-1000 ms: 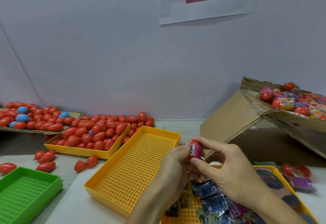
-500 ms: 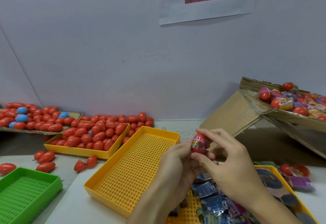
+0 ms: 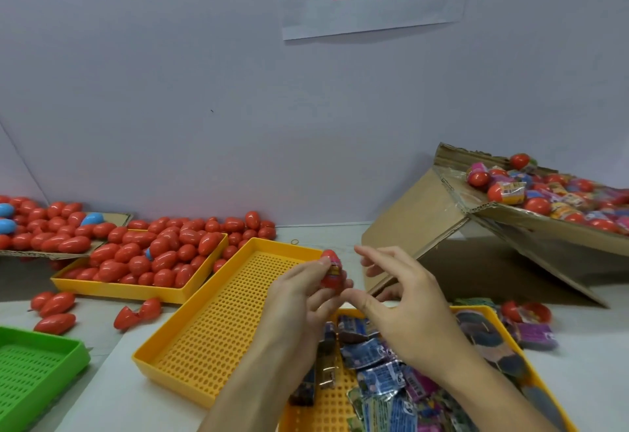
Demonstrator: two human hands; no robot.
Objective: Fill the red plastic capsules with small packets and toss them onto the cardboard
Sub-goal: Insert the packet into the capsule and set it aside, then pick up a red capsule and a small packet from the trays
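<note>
Packets point(image 3: 381, 367) nearest: crinkled glossy foil, blue and purple, heaped in a yellow perforated plastic tray point(image 3: 510, 321) at the bottom right. Green perforated tray point(image 3: 37, 368) at the lower left edge. Second yellow tray point(image 3: 218, 316), rectangular, gridded with small round holes, set diagonally at centre.

Above these trays, left hand point(image 3: 299, 290) curled round a red capsule point(image 3: 331, 273): smooth, glossy, egg-shaped plastic, held upright, with a coloured strip showing at its mid seam. Capsule pinched between thumb and fingers, rounded top protruding above them. Right hand point(image 3: 405, 302) just beside the capsule on its right, fingers spread and loosely bent, gripping nothing; thumb tip close to the capsule's lower part, contact not determinable.

Farther left, third yellow tray point(image 3: 136, 290) piled with glossy red shells point(image 3: 163, 254), more spilling on the table behind. Far right, tilted corrugated cardboard point(image 3: 432, 213), rough torn edges, carrying filled capsules point(image 3: 537, 205).
</note>
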